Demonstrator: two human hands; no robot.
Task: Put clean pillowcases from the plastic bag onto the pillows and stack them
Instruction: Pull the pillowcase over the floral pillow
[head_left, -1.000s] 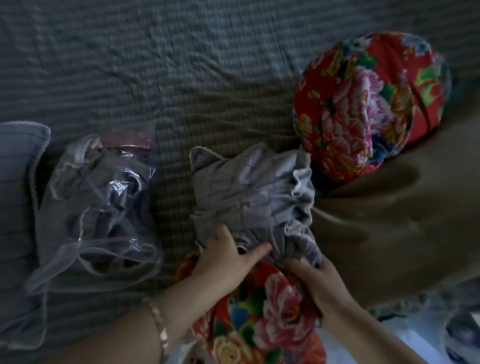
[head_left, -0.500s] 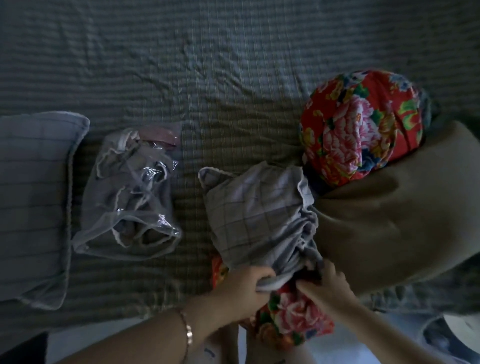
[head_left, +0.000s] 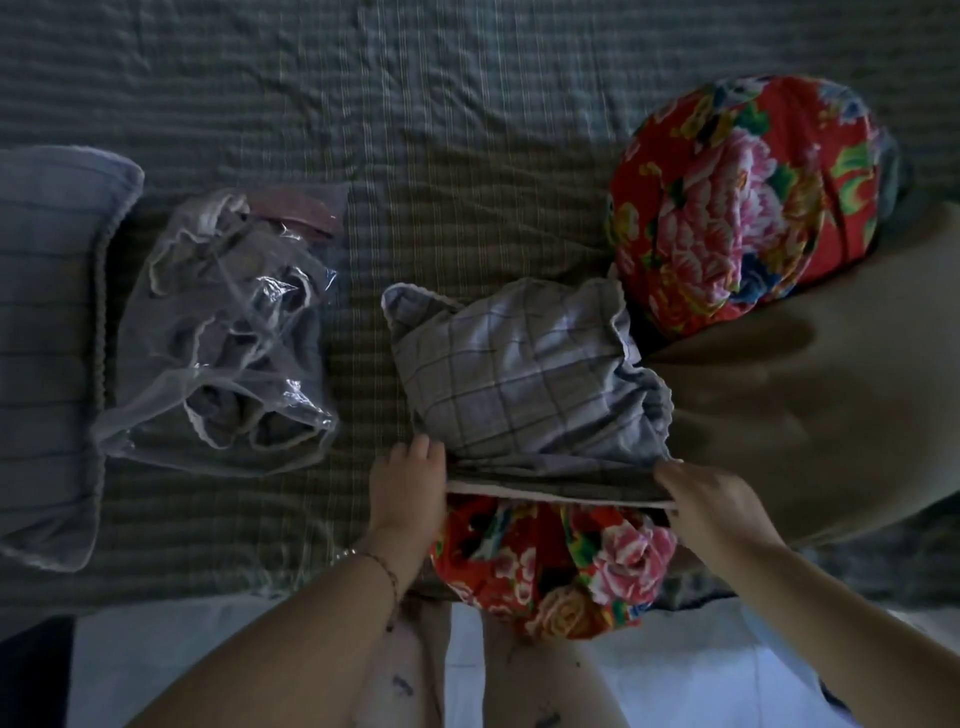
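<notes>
Two bare forearms reach forward from the bottom edge, angling inward. The left hand (head_left: 408, 483), with a thin bracelet (head_left: 382, 564) at its wrist, and the right hand (head_left: 709, 499) sit level and apart. Each has curled fingers pinching the open hem of a checked pillowcase (head_left: 519, 374).

**Greys and Red Florals**

At the centre you are facing a pale grey pillowcase (head_left: 524, 374) with a dark check and white edging. At 6 o'clock a pillow (head_left: 550, 566) is showing red cloth with pink, yellow and green flowers. A second pillow (head_left: 743, 192) at 2 o'clock is wearing the same print. At 9 o'clock a clear plastic bag (head_left: 223, 332) is showing grey cloth. An olive-brown blanket (head_left: 810, 405) is lying at 3 o'clock on a grey-green striped bedcover (head_left: 415, 130).
</notes>
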